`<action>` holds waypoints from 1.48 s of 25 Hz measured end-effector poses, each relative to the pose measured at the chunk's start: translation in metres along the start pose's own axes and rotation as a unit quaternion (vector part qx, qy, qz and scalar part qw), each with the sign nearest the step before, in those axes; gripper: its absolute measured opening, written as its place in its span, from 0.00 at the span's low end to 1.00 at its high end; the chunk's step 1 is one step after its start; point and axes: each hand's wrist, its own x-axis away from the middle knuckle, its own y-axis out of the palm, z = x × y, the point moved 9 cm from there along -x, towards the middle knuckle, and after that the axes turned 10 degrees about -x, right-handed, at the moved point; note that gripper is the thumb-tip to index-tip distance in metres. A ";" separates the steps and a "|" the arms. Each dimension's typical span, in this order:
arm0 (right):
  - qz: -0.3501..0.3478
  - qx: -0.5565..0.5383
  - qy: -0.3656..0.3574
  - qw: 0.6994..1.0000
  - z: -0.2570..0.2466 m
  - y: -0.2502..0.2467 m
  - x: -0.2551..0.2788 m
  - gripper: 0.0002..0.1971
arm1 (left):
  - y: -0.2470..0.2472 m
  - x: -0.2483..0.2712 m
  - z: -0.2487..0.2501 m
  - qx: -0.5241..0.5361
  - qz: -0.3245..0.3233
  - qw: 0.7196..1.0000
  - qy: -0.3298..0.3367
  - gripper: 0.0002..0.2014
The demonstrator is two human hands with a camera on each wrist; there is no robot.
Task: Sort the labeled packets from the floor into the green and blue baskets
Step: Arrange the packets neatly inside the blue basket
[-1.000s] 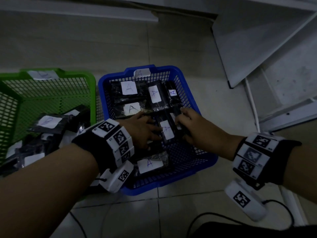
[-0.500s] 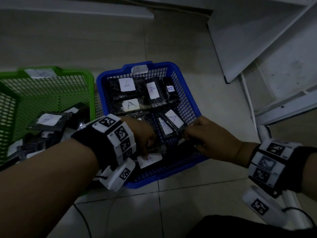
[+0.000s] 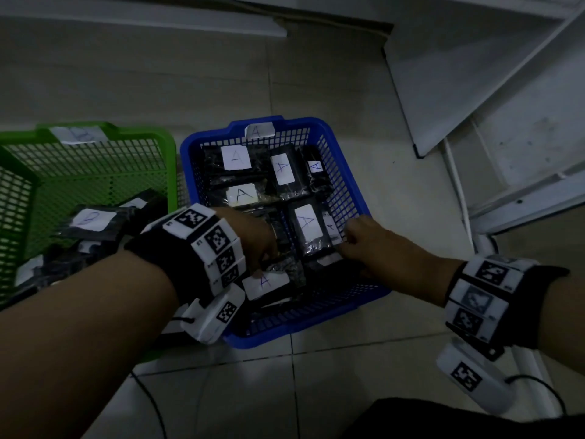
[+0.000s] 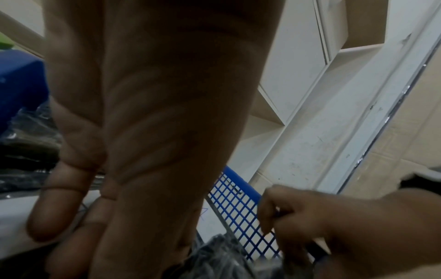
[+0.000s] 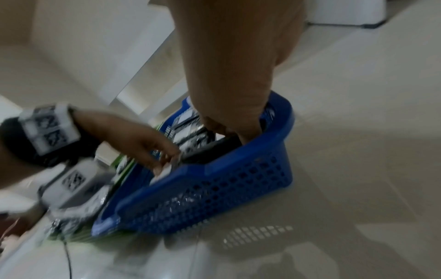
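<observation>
Blue mesh surrounded both your hands: they were inside the blue basket (image 3: 316, 324), which stood on the tiled floor (image 3: 364, 384) just beside the green basket (image 3: 126, 129). Your right hand (image 3: 376, 245) was curled, with thumb and fingers pinched on the edge of a small packet (image 3: 330, 230) that lay against the basket's right wall. Your left hand (image 3: 253, 236) had its fingertips down on the front packet (image 3: 269, 282), whose A label faced up near the front wall. I could not tell whether those fingers gripped it or only pressed on it. At least 6 packets marked A (image 3: 235, 157) lay in the blue basket, and the tag (image 3: 259, 130) on its far rim read A too. The green basket held dark packets (image 3: 91, 226) of its own, their letter too faint to read. No packet showed on the bare floor in any view.

I judged that you were at the settling step, laying A packets flat in their basket, with the sorting close to done. The next move called for you to let the small packet go label up. You then needed to lift both hands clear without dragging neighbours along and check the floor outside these views for any packet left.
</observation>
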 end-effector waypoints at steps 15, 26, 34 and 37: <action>-0.122 -0.046 -0.005 0.991 -0.017 0.033 -0.026 0.30 | 0.008 -0.009 0.002 -0.041 0.014 0.999 -0.011 0.23; 0.086 -0.089 -0.061 0.990 -0.005 -0.001 -0.059 0.19 | -0.039 0.042 -0.047 0.055 0.227 0.966 -0.116 0.09; -0.046 -0.068 -0.031 0.996 -0.038 -0.010 -0.107 0.18 | -0.005 0.055 -0.076 0.043 0.169 0.962 -0.210 0.17; 0.114 -0.185 0.015 0.976 -0.033 -0.061 -0.131 0.12 | -0.024 0.076 -0.085 0.049 0.277 0.928 -0.242 0.13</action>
